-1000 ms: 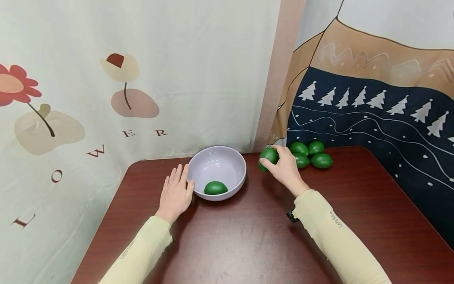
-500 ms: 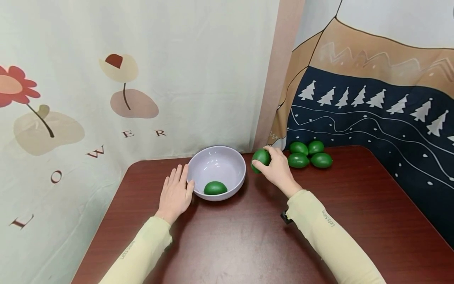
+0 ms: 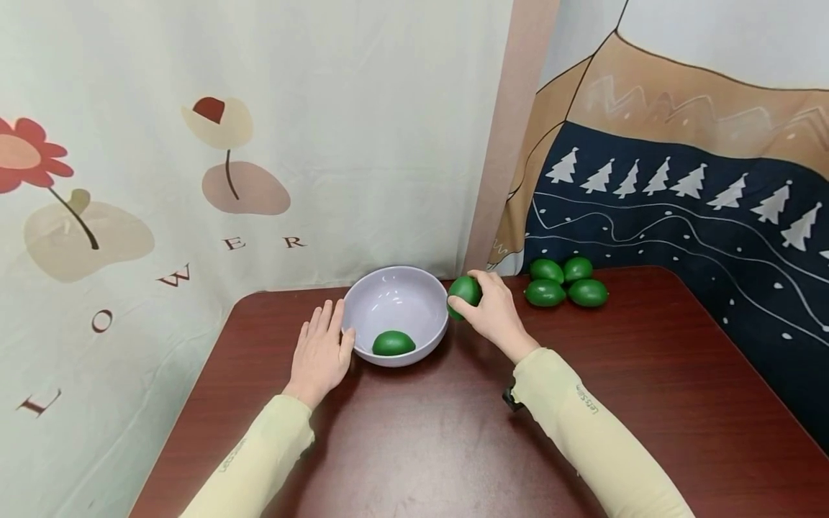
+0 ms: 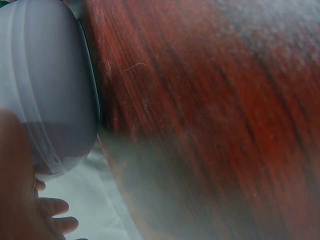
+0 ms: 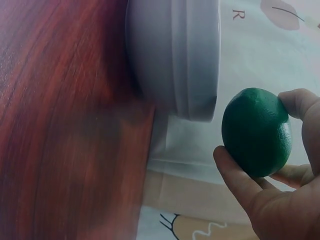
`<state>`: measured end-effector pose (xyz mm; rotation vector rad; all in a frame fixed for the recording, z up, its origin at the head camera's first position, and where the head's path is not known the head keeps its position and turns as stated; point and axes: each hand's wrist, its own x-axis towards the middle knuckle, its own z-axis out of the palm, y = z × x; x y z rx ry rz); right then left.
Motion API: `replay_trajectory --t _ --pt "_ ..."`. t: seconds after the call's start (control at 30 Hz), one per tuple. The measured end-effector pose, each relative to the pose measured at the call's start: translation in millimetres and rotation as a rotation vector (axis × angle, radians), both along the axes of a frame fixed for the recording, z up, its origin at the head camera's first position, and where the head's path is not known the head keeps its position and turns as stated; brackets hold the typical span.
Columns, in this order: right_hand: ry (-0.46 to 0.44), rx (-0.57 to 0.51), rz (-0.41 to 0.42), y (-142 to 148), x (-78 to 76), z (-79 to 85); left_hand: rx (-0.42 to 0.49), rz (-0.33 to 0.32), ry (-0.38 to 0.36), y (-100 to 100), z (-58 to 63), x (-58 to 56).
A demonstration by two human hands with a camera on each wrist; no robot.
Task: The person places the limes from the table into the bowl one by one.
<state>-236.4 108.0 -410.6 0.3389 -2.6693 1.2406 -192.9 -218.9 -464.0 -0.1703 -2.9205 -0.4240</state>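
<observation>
A pale lilac bowl (image 3: 396,306) stands near the back edge of the table, with one green lime (image 3: 393,343) lying inside at its front. My left hand (image 3: 320,356) touches the bowl's left side, fingers straight and pointing away from me. Between thumb and fingertips my right hand (image 3: 495,313) holds another lime (image 3: 463,296), just off the bowl's right rim. The right wrist view shows this held lime (image 5: 256,132) raised above the table beside the bowl (image 5: 172,55).
Several more limes (image 3: 545,293) sit clustered at the back right of the dark red wooden table (image 3: 414,446). Directly behind the table hang a white curtain (image 3: 363,144) with flower prints and a navy cloth (image 3: 648,216) with tree prints.
My right hand has carried its lime leftward from beside the cluster to the bowl's right rim. The left hand and the bowl have stayed in place.
</observation>
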Motion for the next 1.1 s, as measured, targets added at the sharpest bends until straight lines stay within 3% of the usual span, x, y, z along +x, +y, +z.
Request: replay_trajectory --t 1.1 --pt "-0.008 0.053 0.072 -37.3 3.2 0.6 0.005 -0.007 -0.009 -1.3 -3.1 -1.2"
